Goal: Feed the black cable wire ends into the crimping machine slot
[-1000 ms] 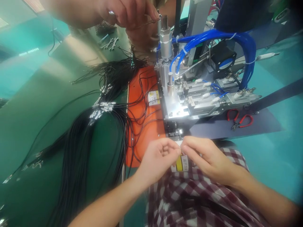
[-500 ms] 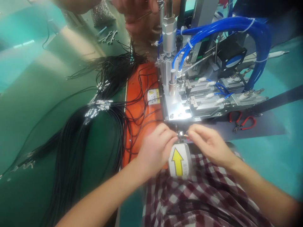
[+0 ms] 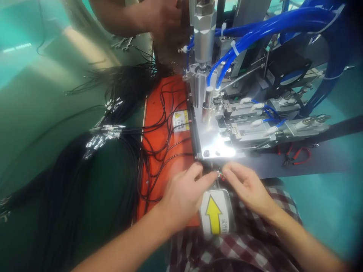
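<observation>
My left hand (image 3: 185,194) and my right hand (image 3: 244,186) meet fingertip to fingertip at the front edge of a silver machine (image 3: 224,128). Both are pinched on a small metal part (image 3: 219,173) with a thin black cable, just under the machine's shiny plate. A plate with a yellow arrow (image 3: 214,213) lies right below my fingers. An orange panel (image 3: 164,143) crossed by black wires sits left of my left hand.
A thick bundle of black cables with metal tips (image 3: 104,134) spreads over the green table at the left. Blue air hoses (image 3: 255,30) arch over the machine. Red-handled pliers (image 3: 296,155) lie at the right. Another person's hand (image 3: 153,19) works at the machine's top.
Both hands moved up from my lap to the machine's front edge and stay pinched together there. The view has shifted closer to the machine.
</observation>
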`<state>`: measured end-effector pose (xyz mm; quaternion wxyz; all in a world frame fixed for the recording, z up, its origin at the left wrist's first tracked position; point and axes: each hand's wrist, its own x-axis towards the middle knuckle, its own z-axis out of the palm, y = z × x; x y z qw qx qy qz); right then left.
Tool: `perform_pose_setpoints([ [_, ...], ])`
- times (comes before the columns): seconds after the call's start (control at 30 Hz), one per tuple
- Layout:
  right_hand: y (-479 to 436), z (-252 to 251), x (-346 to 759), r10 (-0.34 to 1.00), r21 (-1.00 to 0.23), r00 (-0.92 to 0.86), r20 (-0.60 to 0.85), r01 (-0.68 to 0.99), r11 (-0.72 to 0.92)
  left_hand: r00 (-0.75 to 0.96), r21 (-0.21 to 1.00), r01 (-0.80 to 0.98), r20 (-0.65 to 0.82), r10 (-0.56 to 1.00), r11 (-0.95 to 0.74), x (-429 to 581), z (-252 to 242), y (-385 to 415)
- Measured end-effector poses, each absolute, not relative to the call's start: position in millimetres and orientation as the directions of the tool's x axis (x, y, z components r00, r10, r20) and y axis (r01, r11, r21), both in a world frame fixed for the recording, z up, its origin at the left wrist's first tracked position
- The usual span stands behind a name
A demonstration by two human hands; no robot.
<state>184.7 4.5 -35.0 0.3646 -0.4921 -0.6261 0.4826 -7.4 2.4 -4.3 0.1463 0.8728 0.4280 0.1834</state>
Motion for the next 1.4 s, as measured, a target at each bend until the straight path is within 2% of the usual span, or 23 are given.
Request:
perform_pose_setpoints([
  [0.47,-1,-41,180,0.980,-0.975,-0.197,-0.038,0.222,0.006,0.579,0.307,0.696,0.295,0.760,-0.649,-5,-3,3],
  [0.93,-3,-40,180,0.985,-0.970,-0.161,-0.058,0.243,-0.017,0.595,0.254,0.718,0.259,0.761,-0.648,-4,-1,3],
  [1.17,-3,-28,173,0.967,-0.954,-0.099,-0.234,0.215,-0.209,0.585,0.252,0.728,0.257,0.769,-0.638,-4,-3,2],
  [1.4,-3,-26,182,0.947,-0.945,-0.155,-0.282,0.213,-0.247,0.570,0.296,0.711,0.287,0.770,-0.637,-4,-5,1],
])
